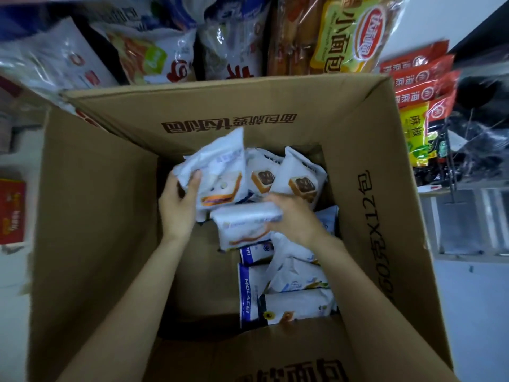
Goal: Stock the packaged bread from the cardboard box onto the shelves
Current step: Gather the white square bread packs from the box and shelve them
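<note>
Both hands inside box (91, 216). Left hand (179, 205) grips raised bread packet (217, 172); right hand (292, 216) clasps another packet (242, 224). Several packets (286, 293) below right hand remain; stocking partly done.

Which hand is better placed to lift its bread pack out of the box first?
Left, probably. The left hand grips a pack already raised above the pile. The right hand grips a pack lying lower in the box.

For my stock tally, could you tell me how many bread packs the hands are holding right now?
2: the left hand grips one raised pack, the right hand grips another just below it. More packs lie loose in the box.
</note>
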`<state>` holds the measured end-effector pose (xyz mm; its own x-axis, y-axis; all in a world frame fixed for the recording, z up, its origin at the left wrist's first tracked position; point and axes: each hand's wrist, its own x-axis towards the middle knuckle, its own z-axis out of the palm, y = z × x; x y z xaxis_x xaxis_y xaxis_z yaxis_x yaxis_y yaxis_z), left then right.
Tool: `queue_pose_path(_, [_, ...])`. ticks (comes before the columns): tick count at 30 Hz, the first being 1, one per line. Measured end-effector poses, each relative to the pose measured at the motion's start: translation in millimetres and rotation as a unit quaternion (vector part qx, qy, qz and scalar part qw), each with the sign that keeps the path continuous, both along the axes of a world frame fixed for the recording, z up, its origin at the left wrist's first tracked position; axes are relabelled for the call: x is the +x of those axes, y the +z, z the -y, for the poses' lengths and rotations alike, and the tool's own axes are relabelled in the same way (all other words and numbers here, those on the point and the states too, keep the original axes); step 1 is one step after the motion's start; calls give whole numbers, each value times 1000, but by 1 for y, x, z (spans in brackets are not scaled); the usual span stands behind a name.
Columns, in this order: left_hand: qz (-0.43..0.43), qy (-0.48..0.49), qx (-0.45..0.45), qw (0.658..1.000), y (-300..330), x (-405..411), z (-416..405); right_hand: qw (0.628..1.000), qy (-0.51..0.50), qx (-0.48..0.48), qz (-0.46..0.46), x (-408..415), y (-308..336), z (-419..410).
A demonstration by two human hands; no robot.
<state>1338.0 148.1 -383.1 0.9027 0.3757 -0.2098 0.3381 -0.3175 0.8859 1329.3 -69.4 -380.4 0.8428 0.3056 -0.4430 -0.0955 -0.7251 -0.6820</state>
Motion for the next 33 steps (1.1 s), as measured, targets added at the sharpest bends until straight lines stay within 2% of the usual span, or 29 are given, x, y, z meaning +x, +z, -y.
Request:
queue_pose_path(3, [12, 76, -34, 996, 24, -24, -25, 993, 76, -47, 74, -22, 18, -14])
queue_pose_path(6, [4, 103, -27, 994, 51, -47, -47, 983, 77, -44, 160, -42, 43, -25])
queue_pose_path(8, [11, 110, 12, 994, 72, -60, -58, 980, 25, -30, 193, -55, 63, -26])
queue_pose_path(10, [17, 116, 46, 992, 94, -71, -65, 979, -74, 18, 188, -65, 88, -22])
queue_pose_path(13, [14, 142, 36, 989, 131, -88, -70, 959, -213, 112, 150, -74, 133, -14])
queue_pose_path(16, [15, 170, 0, 985, 169, -102, -68, 945, -265, 129, 142, -78, 176, 1])
queue_pose_path(18, [20, 172, -9, 985, 192, -112, -67, 946, -252, 112, 169, -80, 202, 12])
queue_pose_path(25, [66, 117, 93, 987, 268, -141, -60, 964, -104, 32, 244, -74, 306, 29])
queue_pose_path(30, [111, 79, 102, 985, 320, -129, -77, 963, -29, 36, 265, -63, 376, 19])
queue_pose_path(33, [156, 59, 110, 980, 362, -110, -92, 958, -22, 68, 278, -48, 413, 4])
